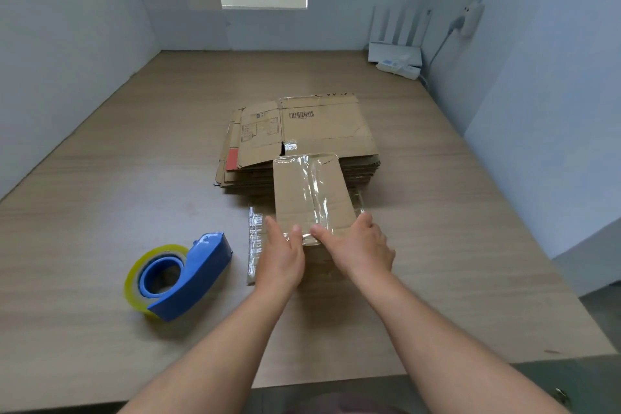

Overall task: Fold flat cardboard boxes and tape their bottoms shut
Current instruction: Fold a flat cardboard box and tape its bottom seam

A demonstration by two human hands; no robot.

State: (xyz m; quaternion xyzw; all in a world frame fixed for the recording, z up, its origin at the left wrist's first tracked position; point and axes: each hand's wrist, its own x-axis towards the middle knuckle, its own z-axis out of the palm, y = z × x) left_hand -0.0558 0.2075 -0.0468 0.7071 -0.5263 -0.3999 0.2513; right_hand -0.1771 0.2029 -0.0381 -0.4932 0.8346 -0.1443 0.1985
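A small folded cardboard box stands on the table in front of me, its taped face turned up, with clear tape running along the middle seam. My left hand grips its near left edge and my right hand grips its near right edge, thumbs pressed on the top face near the tape. Behind it lies a stack of flat cardboard boxes with a barcode label on the top sheet. A blue tape dispenser with a yellowish roll of clear tape rests on the table to the left of my hands.
The wooden table is enclosed by pale blue walls at left, back and right. A white router with upright antennas and a power strip sit in the far right corner. The table's front edge runs just below my forearms.
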